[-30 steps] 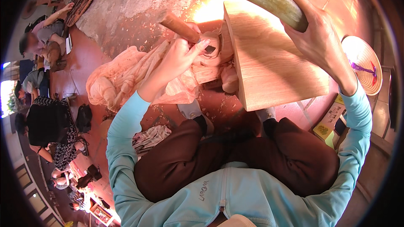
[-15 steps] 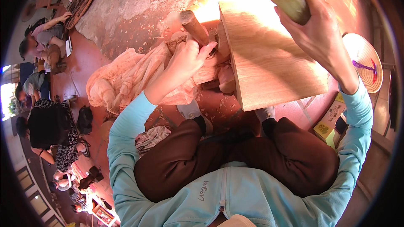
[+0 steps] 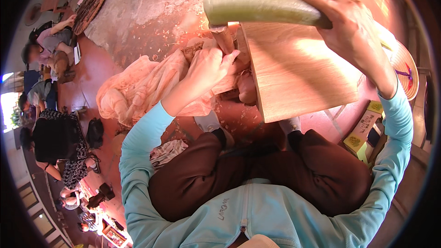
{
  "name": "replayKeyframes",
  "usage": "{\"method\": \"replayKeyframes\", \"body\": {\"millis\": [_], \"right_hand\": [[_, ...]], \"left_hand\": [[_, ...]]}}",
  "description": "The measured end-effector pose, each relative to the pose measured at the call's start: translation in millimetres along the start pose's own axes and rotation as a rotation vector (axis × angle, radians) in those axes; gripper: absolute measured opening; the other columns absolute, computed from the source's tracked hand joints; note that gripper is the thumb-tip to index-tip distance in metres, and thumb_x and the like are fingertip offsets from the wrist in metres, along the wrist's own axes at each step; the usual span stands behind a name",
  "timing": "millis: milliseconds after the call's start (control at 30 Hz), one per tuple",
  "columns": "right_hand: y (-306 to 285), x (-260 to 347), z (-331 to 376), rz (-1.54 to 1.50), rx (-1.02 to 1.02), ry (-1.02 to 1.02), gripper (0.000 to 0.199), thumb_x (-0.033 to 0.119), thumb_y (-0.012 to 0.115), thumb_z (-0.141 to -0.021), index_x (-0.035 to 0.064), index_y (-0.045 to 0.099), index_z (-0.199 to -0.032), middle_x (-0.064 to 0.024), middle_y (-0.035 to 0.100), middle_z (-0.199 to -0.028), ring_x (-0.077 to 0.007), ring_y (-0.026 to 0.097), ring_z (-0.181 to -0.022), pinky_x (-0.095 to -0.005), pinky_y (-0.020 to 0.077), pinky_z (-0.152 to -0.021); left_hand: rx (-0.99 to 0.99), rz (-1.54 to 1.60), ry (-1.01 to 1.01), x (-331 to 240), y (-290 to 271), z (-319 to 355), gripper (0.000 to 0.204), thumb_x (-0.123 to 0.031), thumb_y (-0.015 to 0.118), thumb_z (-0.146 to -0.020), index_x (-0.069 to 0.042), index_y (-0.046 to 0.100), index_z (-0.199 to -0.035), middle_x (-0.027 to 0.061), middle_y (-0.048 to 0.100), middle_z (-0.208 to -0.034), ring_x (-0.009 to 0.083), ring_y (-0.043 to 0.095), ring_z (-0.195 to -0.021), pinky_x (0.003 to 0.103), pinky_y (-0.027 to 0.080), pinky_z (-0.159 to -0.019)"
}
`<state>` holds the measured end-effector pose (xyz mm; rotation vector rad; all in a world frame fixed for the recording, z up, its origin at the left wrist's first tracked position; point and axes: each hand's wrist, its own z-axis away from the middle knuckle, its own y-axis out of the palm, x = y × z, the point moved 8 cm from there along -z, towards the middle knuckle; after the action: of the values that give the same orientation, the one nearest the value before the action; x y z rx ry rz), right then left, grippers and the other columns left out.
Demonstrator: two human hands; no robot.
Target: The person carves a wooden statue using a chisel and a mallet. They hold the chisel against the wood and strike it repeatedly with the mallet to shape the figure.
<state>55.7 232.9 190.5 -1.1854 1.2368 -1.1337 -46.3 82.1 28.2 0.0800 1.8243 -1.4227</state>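
My left hand (image 3: 205, 70) is closed round the brown wooden handle of a chisel (image 3: 223, 40); its blade end is hidden behind the fingers. Under that hand lies a carved wooden figure (image 3: 142, 85) with drapery-like folds. My right hand (image 3: 353, 30) grips one end of a thick, smooth, pale green club-shaped mallet (image 3: 264, 3). The mallet lies level in the picture, and its far end is at the top of the chisel handle, touching or nearly so. Beside the carving stands a wooden block (image 3: 298, 71) with a broad flat top.
Wood shavings lie over the red tile floor (image 3: 110, 156). A striped cloth (image 3: 167, 152) is by my left leg. To the right are a yellow-and-pink box (image 3: 363, 131) and a conical hat (image 3: 408, 71). Several people sit at the far left, near a black backpack (image 3: 54, 137).
The mallet has swung down and to the left, from above the block to the top of the chisel. My left hand has stayed nearly in place on the chisel.
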Motion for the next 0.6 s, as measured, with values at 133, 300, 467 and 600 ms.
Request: {"method": "replayKeyframes", "body": {"millis": [133, 300, 467, 600], "right_hand": [[16, -31, 14, -0.456, -0.478, 0.095, 0.065, 0.000, 0.058, -0.075, 0.0250, 0.043, -0.133, -0.0131, 0.058, -0.098, -0.0295, 0.058, -0.086, -0.0315, 0.0488, -0.075], [17, 0, 4, -0.196, -0.147, 0.009, 0.074, -0.007, 0.060, -0.067, 0.0278, 0.046, -0.131, -0.0087, 0.059, -0.087, -0.0288, 0.060, -0.077, -0.0380, 0.0491, -0.068], [30, -7, 13, -0.445, -0.201, 0.143, 0.069, -0.007, 0.058, -0.072, 0.0229, 0.045, -0.133, -0.0100, 0.060, -0.109, -0.0301, 0.059, -0.098, -0.0359, 0.0494, -0.080], [25, -13, 9, -0.633, -0.280, 0.209, 0.063, -0.005, 0.059, -0.076, 0.0179, 0.044, -0.133, -0.0107, 0.052, -0.128, -0.0282, 0.052, -0.116, -0.0350, 0.0451, -0.092]], "left_hand": [[-0.014, 0.011, 0.026, -10, -3, -4, 0.023, -0.024, 0.059, -0.087, -0.001, 0.054, -0.087, 0.0161, 0.056, -0.065, 0.0323, 0.057, -0.058, 0.042, 0.044, -0.052], [-0.215, -0.021, 0.536, -42, -9, 25, 0.014, -0.014, 0.062, -0.084, -0.005, 0.052, -0.083, 0.0095, 0.053, -0.069, 0.0281, 0.051, -0.056, 0.041, 0.043, -0.051], [0.108, 0.347, -0.021, 15, -21, 2, 0.031, -0.020, 0.065, -0.085, -0.003, 0.045, -0.102, 0.0001, 0.044, -0.080, 0.0075, 0.048, -0.075, 0.027, 0.044, -0.065], [0.404, 0.593, -0.058, 25, -15, -18, 0.032, -0.027, 0.059, -0.090, -0.002, 0.044, -0.104, 0.0023, 0.041, -0.093, 0.0085, 0.044, -0.086, 0.024, 0.041, -0.069]]}}
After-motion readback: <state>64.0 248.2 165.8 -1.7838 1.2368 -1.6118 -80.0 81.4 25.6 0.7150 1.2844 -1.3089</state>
